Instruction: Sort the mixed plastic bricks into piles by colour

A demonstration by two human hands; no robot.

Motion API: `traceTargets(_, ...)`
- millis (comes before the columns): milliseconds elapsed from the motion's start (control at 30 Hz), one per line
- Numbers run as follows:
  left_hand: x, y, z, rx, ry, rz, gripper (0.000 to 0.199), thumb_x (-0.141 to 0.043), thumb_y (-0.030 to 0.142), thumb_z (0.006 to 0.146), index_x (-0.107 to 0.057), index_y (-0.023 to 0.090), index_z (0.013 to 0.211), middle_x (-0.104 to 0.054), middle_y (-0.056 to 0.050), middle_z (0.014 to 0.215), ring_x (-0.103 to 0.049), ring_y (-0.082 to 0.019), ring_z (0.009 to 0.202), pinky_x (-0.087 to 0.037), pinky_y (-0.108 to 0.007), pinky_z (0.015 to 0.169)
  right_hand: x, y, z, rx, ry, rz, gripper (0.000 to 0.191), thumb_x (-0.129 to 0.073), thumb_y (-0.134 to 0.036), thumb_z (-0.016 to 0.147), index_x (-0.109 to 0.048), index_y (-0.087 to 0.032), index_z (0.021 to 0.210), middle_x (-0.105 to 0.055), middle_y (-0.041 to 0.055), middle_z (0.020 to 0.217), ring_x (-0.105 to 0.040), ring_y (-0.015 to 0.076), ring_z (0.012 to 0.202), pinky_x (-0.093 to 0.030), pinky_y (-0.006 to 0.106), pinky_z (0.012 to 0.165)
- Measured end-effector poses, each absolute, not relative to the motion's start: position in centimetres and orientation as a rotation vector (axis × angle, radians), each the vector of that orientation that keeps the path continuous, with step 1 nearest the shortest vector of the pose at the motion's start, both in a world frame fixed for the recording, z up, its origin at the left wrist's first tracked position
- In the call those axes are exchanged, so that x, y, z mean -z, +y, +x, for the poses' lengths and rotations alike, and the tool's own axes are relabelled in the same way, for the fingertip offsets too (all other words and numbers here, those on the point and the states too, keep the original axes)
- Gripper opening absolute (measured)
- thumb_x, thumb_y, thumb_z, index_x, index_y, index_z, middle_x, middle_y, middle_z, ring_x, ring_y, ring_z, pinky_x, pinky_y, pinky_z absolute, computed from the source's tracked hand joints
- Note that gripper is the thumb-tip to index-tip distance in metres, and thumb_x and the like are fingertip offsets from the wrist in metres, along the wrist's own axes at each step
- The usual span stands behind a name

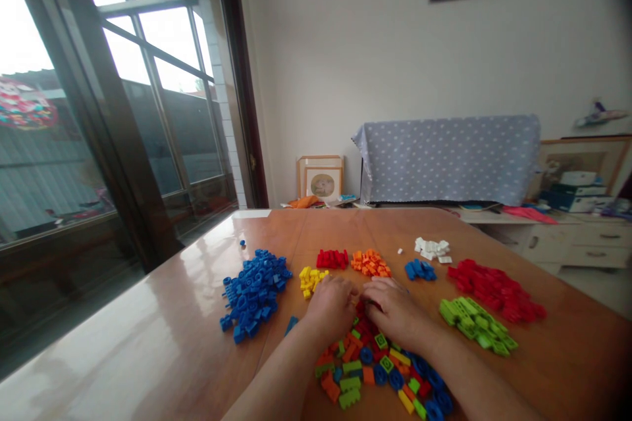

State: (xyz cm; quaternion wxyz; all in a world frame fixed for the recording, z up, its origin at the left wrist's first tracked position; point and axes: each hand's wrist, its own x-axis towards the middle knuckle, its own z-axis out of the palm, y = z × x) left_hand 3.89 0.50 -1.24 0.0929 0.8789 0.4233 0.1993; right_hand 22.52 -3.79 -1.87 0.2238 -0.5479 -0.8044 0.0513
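Left hand (332,304) and right hand (392,306) are resting, fingers curled, at the far edge of a mixed pile of multicoloured plastic bricks (351,366); whether either is pinching a brick cannot be told. The pile is lying on a glossy brown table (187,322), a blue plastic brick heap (257,289) sitting left of it.

I see the left hand (333,306) and right hand (392,306) close together at the far end of a mixed brick pile (351,367); from here I can't make out their grip. A blue heap (257,289) lies left, a lime-green heap (476,324) right.
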Motion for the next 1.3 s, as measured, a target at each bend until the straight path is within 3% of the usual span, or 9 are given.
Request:
traceTargets(267,1.4,0.5,4.0,-0.503,1.314,2.626,0.024,-0.055,0.022,0.081,-0.077,0.024,0.092,-0.068,-0.010,0.097,-0.058,-0.026,0.094,-0.044,-0.036,0.082,1.8,-4.0,22.4,-0.158,-2.194,-1.512,0.025,-0.052,-0.019,0.087,-0.074,-0.025,0.098,-0.071,0.0046,0.102,-0.057,0.0235,0.107,-0.039,0.039,0.103)
traceTargets(500,0.4,0.6,3.2,-0.599,1.395,2.579,0.019,-0.060,0.020,0.078,-0.071,0.022,0.093,-0.071,-0.008,0.099,-0.060,-0.024,0.096,-0.043,-0.032,0.081,2.0,-3.7,22.6,-0.140,-2.167,-1.481,0.024,-0.054,-0.022,0.088,-0.074,-0.024,0.102,-0.071,0.0064,0.109,-0.058,0.0246,0.108,-0.043,0.039,0.100)
traceTargets(833,0.2,4.4,-3.3,-0.900,1.688,2.284,0.027,-0.055,0.013,0.079,-0.072,0.021,0.098,-0.071,-0.005,0.095,-0.063,-0.020,0.092,-0.043,-0.026,0.077,2.9,-3.3,23.7,-0.183,-2.091,-1.457,0.026,-0.052,-0.028,0.091,-0.073,-0.023,0.105,-0.071,0.0085,0.112,-0.061,0.0249,0.107,-0.046,0.038,0.097)
traceTargets(1300,0.7,4.1,-2.7,-0.817,1.704,2.352,0.032,-0.048,0.012,0.085,-0.070,0.020,0.106,-0.071,-0.008,0.102,-0.064,-0.020,0.098,-0.043,-0.025,0.081,3.6,-3.0,24.7,-0.192,-2.026,-1.477,0.027,-0.052,-0.026,0.090,-0.071,-0.020,0.108,-0.071,0.0084,0.110,-0.061,0.0242,0.107,-0.046,0.036,0.095)
